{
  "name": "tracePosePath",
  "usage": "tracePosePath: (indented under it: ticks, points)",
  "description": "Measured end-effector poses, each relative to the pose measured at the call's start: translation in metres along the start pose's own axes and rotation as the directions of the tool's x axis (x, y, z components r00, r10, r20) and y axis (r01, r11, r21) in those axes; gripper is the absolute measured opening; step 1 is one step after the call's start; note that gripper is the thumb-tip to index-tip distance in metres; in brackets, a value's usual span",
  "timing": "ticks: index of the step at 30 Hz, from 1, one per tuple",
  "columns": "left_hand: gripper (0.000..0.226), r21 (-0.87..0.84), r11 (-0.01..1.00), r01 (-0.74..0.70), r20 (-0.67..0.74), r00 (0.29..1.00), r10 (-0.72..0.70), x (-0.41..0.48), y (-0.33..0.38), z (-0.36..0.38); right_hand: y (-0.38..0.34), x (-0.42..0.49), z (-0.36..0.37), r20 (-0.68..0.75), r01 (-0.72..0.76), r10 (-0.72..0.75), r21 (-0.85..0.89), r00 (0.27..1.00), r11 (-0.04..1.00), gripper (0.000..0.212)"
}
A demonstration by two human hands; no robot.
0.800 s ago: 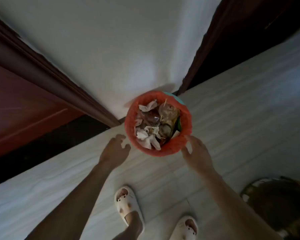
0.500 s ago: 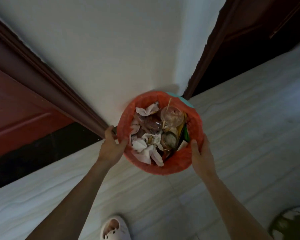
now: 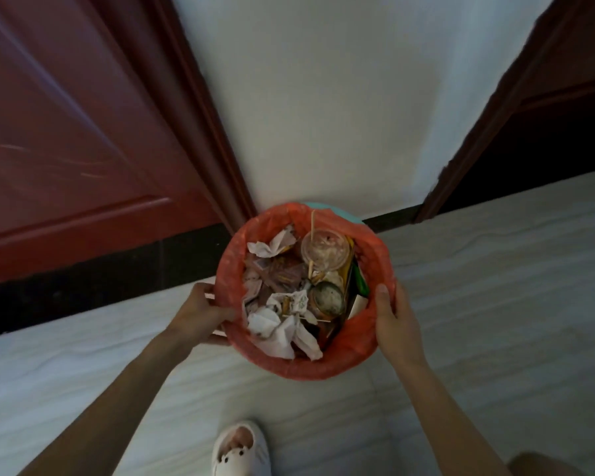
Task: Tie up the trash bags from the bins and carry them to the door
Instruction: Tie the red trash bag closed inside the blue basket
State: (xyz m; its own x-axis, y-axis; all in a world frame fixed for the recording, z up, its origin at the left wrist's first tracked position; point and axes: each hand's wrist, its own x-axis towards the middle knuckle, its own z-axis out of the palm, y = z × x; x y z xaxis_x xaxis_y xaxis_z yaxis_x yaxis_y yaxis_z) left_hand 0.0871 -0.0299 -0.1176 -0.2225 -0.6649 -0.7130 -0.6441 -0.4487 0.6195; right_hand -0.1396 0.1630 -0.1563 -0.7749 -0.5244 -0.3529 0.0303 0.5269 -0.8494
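A round bin lined with a red-orange trash bag (image 3: 354, 348) stands on the pale floor against a white wall. The bag's edge is folded over the bin's rim; a sliver of the teal bin (image 3: 344, 211) shows at the back. Inside lie crumpled tissues (image 3: 275, 324), a clear plastic cup with a stick (image 3: 325, 250) and wrappers. My left hand (image 3: 201, 312) grips the bag-covered rim on the left side. My right hand (image 3: 394, 319) grips it on the right, thumb over the edge.
A dark red door (image 3: 69, 132) with its frame is on the left, and a dark doorway (image 3: 543, 142) opens on the right. A black skirting strip (image 3: 83, 290) runs along the wall's base. My white slipper (image 3: 241, 448) is on the floor below the bin.
Both hands went from open and reaching beside the bin to closed on its bag-covered rim. The view has moved closer over the bin.
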Motion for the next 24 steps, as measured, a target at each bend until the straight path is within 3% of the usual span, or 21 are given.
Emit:
tracePosePath:
  ticks: [2, 4, 6, 8, 10, 14, 19, 24]
  points:
    - [0.061, -0.075, 0.997, 0.025, 0.027, 0.999, -0.023, -0.006, -0.012, -0.012, -0.001, 0.001, 0.011, -0.019, 0.002, -0.002, -0.016, 1.0, 1.0, 0.043]
    - [0.044, -0.166, 0.985, 0.041, 0.042, 0.999, -0.034, -0.009, -0.017, -0.018, 0.0, 0.009, 0.018, -0.028, -0.031, 0.031, -0.011, 0.999, 0.999, 0.057]
    - [0.033, -0.339, 0.936, 0.091, 0.034, 0.996, -0.085, -0.005, -0.016, -0.021, 0.0, 0.017, 0.022, 0.013, -0.215, 0.216, 0.179, 0.976, 0.96, 0.075]
    - [0.04, -0.476, 0.866, 0.149, 0.05, 0.988, -0.143, 0.003, -0.014, -0.023, 0.009, 0.024, 0.02, 0.136, -0.435, 0.414, 0.355, 0.9, 0.828, 0.061]
    - [0.044, -0.516, 0.841, 0.16, 0.083, 0.987, -0.137, 0.01, -0.014, -0.025, 0.012, 0.027, 0.011, 0.161, -0.513, 0.492, 0.392, 0.856, 0.764, 0.043]
    - [0.035, -0.554, 0.819, 0.148, 0.104, 0.989, -0.108, 0.016, -0.011, -0.02, -0.008, 0.034, -0.019, 0.064, -0.439, 0.447, 0.354, 0.892, 0.826, 0.016]
    - [0.017, -0.597, 0.799, 0.073, 0.021, 0.997, -0.075, 0.018, 0.012, 0.022, -0.045, 0.054, -0.036, 0.024, -0.297, 0.318, 0.427, 0.948, 0.854, 0.017]
    - [0.011, -0.547, 0.821, 0.163, 0.188, 0.98, -0.069, 0.018, 0.027, 0.04, -0.059, 0.042, -0.056, -0.139, -0.095, 0.14, 0.29, 0.98, 0.952, 0.008]
